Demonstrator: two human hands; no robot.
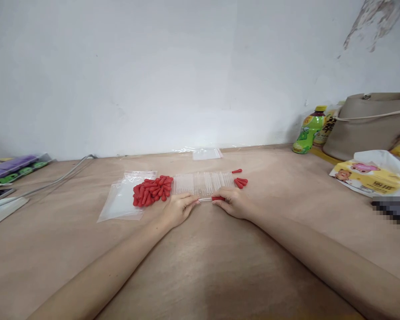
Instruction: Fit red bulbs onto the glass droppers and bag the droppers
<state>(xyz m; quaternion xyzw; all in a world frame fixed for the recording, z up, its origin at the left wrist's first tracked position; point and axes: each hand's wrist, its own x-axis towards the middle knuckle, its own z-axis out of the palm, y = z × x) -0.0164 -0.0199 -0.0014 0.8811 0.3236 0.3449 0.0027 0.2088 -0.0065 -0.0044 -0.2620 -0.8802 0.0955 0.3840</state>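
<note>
Between my hands runs a thin clear tube (206, 199), lying level just above the table. My left hand (181, 209) pinches its left end. My right hand (232, 202) is closed on a red rubber bulb (218, 198) at the tube's right end. Just beyond my hands lies a row of clear plastic tubes (203, 181). A pile of red bulbs (150, 191) rests left of the row, partly on clear plastic bags (118, 202). At the row's right end several red bulbs (241, 182) lie together, with one more (237, 171) behind them.
Against the wall lies a small clear bag (206, 154). On the right are a green bottle (306, 133), a grey bag (366, 124), a yellow tissue pack (370, 178) and a dark blurred object (393, 211). A cable (63, 177) and purple-green packages (16, 169) are left.
</note>
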